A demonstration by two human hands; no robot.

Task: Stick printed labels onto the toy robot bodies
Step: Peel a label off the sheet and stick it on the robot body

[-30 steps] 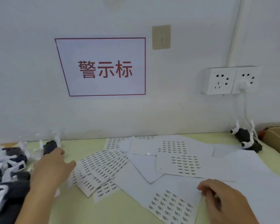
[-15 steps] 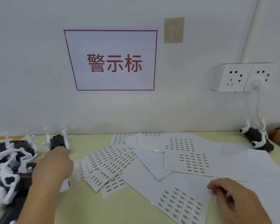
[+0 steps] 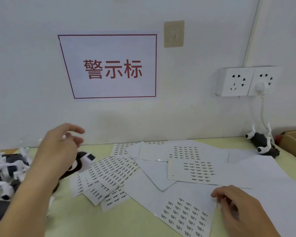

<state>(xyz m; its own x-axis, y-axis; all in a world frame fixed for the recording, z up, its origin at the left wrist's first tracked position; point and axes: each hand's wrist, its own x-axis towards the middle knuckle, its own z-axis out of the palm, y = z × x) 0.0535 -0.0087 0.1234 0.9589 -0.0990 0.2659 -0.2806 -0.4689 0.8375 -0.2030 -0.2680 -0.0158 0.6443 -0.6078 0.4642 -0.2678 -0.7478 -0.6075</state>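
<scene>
My left hand [image 3: 58, 151] is lifted over the table's left side and grips a black-and-white toy robot body [image 3: 85, 159], which sticks out below its fingers. A pile of more toy robot bodies [image 3: 5, 175] lies at the far left. Printed label sheets [image 3: 113, 170] are spread over the middle of the table. My right hand [image 3: 236, 207] rests at the front right, its curled fingers pinching the right edge of the nearest label sheet [image 3: 186, 212]. Whether a single label is between the fingertips is hidden.
A lone toy robot [image 3: 263, 144] lies at the back right by a white cable from the wall sockets [image 3: 248, 81]. A cardboard box [image 3: 294, 144] stands at the right edge. A red-framed sign [image 3: 113, 67] hangs on the wall. Blank backing sheets [image 3: 255, 171] cover the right side.
My left hand has come up and to the right from the robot pile, bringing one toy robot with it. My right hand has stayed on the near label sheet.
</scene>
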